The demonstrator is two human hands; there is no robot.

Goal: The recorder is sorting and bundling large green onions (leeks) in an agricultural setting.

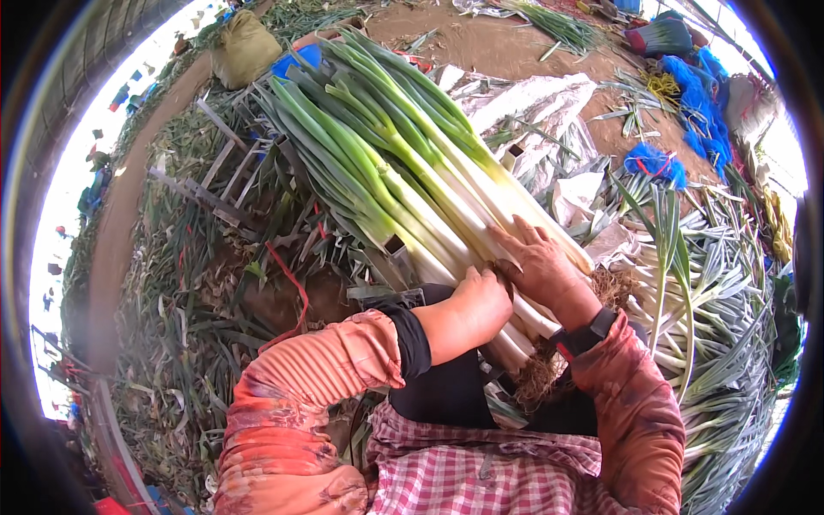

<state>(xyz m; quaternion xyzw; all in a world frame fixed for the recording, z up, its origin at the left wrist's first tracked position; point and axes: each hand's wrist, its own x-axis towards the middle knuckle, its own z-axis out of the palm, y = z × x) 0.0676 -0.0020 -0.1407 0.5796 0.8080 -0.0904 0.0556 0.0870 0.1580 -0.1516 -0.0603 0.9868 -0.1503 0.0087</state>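
A thick bundle of leeks [438, 163] lies slantwise before me on a metal frame, green leaves up at the far left. Its white stalks run down to brown roots [537, 378] over my lap. My left hand [482, 302] is closed with bent fingers at the white stalks; its fingertips are partly hidden. Lying over the stalks just to the right is my right hand [545, 268], its fingers spread and its thumb close to the left hand.
A large heap of leeks [721, 326] spreads along my right side. Cut leaves [172, 343] litter the ground at left, near a red cord [296, 292]. White sheeting [532, 103] lies beyond the bundle, and blue netting [699, 94] at far right. A tan sack [246, 50] stands far left.
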